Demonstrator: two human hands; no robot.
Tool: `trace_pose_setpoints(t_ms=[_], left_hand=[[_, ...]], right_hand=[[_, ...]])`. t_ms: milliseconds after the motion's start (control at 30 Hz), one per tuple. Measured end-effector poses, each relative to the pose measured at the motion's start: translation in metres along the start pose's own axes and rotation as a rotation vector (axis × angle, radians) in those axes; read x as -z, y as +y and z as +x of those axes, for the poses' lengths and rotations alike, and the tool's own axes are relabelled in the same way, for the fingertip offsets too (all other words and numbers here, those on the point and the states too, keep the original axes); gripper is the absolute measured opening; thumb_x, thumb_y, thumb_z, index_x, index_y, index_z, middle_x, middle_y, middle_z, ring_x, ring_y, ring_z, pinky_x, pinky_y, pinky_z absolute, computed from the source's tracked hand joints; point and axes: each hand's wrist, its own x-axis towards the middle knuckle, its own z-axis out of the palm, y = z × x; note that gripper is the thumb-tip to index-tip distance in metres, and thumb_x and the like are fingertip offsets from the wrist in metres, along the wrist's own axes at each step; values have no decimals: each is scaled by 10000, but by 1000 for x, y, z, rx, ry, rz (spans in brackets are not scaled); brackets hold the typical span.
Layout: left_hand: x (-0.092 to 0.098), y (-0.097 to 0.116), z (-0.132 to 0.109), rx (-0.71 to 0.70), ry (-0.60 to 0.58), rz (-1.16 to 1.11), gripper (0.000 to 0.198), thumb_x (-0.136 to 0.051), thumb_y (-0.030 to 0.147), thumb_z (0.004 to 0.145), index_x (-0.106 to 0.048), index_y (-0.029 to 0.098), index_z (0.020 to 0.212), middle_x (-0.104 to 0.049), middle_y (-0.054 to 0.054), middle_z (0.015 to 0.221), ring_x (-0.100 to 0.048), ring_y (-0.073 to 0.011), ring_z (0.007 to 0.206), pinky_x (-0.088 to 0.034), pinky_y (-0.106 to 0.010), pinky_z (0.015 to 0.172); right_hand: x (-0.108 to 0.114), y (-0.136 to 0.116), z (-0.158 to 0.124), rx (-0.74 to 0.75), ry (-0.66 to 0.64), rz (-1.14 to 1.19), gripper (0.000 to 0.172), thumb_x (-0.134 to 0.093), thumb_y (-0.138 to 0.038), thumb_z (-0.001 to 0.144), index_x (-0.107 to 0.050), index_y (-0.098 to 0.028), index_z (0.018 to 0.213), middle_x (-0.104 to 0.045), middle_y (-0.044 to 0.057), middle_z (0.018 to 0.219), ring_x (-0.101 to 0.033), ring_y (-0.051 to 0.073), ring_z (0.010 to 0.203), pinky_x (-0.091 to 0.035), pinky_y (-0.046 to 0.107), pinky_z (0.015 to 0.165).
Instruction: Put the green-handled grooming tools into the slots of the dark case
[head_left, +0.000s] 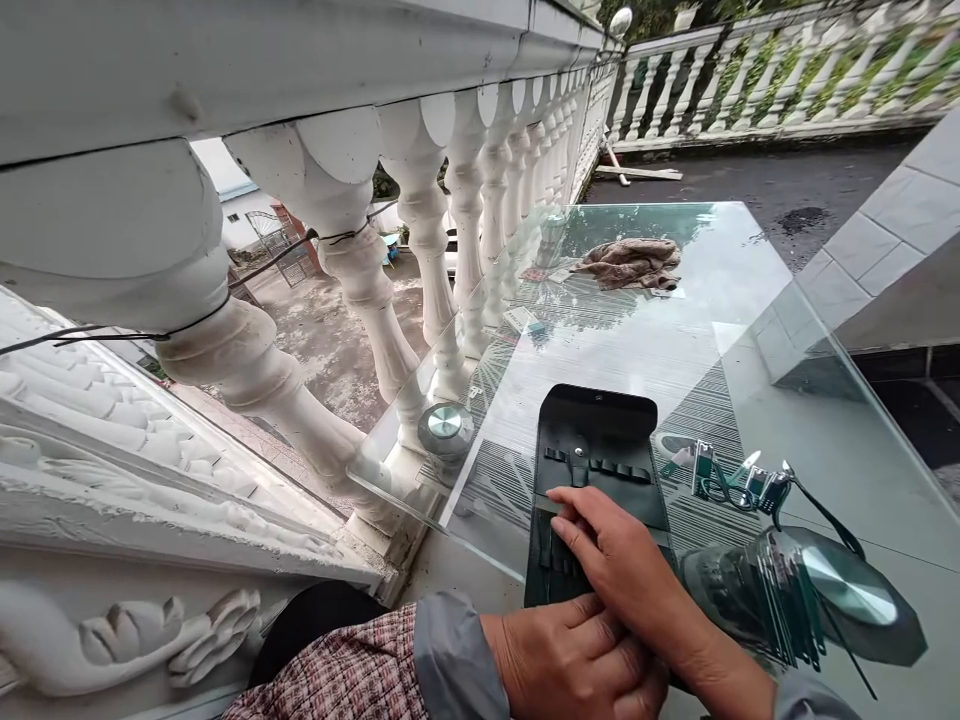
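Observation:
A black tool case [600,440] lies open on the glass table [675,340] in front of me, one small tool still in its elastic loops. My right hand [626,570] reaches across from the right, its fingers pressed together on the case's lower half. Whether they hold anything is hidden. My left hand [577,660] sits just below it, curled at the case's near edge. Small metal tools, among them nail clippers [703,468], lie on the glass to the right of the case.
A white stone balustrade [420,200] runs close along the table's left side. A crumpled brown cloth [631,262] lies at the far end. Round metal fittings [446,425] sit under the glass at the near corners. A tiled ledge [892,240] stands to the right.

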Motion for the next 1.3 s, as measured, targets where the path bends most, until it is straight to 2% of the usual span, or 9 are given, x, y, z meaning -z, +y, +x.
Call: trace_pose_setpoints(t_ms=[167,267,333,400,500,667,800,967,1300], left_hand=[[1,-6,-1,26,3,93,264,-434,271,915,-585,109,1059,-620,-133,1129,-593,-219,1046,-467,-341,925],[3,-7,-2,46,-42,122,272,-441,272,919,-574,104,1086,-595,-142,1178,-569,-236,1095,-471,-355,935],[4,-6,-4,43,-56,134,290,-437,279,926,-558,104,1123,-577,-152,1207,-561,-244,1110,-471,-377,945],[2,-6,-5,24,-92,155,348,-420,309,940,-519,94,1195,-547,-171,1242,-549,-255,1129,-464,-399,963],[-1,-5,-6,19,-88,161,363,-426,300,938,-508,86,1221,-540,-177,1250,-538,-268,1143,-459,-411,975],[-6,-7,-4,32,-55,138,350,-424,264,924,-525,79,1204,-552,-173,1236,-518,-291,1160,-456,-422,979],[-7,-7,-2,31,-65,124,349,-425,252,920,-516,69,1204,-530,-193,1254,-508,-293,1172,-452,-424,980],[-9,-7,-2,23,-84,135,344,-416,237,922,-492,67,1211,-487,-217,1291,-514,-270,1170,-438,-428,993],[-7,-8,-2,28,-49,130,342,-406,232,916,-522,74,1196,-554,-174,1233,-522,-278,1158,-455,-413,975]], right_hand=[[42,6,-4,-86,312,-18,287,-472,-357,811,-586,-215,1032,-617,35,865,-577,164,772,-451,301,746],[77,19,-12,-260,477,-110,336,-502,-422,774,-597,-226,1031,-631,29,840,-583,167,725,-443,302,712],[97,28,-20,-364,518,-186,323,-509,-439,752,-613,-232,977,-638,23,798,-584,173,697,-435,297,665],[111,37,-30,-426,479,-269,270,-502,-434,741,-627,-238,878,-641,17,749,-580,178,669,-416,287,605],[121,49,-45,-471,324,-378,202,-488,-404,735,-615,-246,739,-635,5,685,-564,176,618,-381,278,548],[121,63,-63,-472,187,-549,163,-469,-363,753,-582,-253,713,-642,-3,741,-546,175,630,-339,271,524],[115,65,-69,-436,81,-568,183,-475,-386,776,-544,-242,687,-611,-10,714,-524,157,611,-325,261,521],[105,62,-70,-414,74,-597,207,-512,-410,765,-522,-230,663,-585,-8,702,-512,151,611,-303,257,506],[104,62,-67,-402,81,-612,177,-488,-332,758,-549,-234,624,-584,3,632,-503,150,549,-288,260,489]])
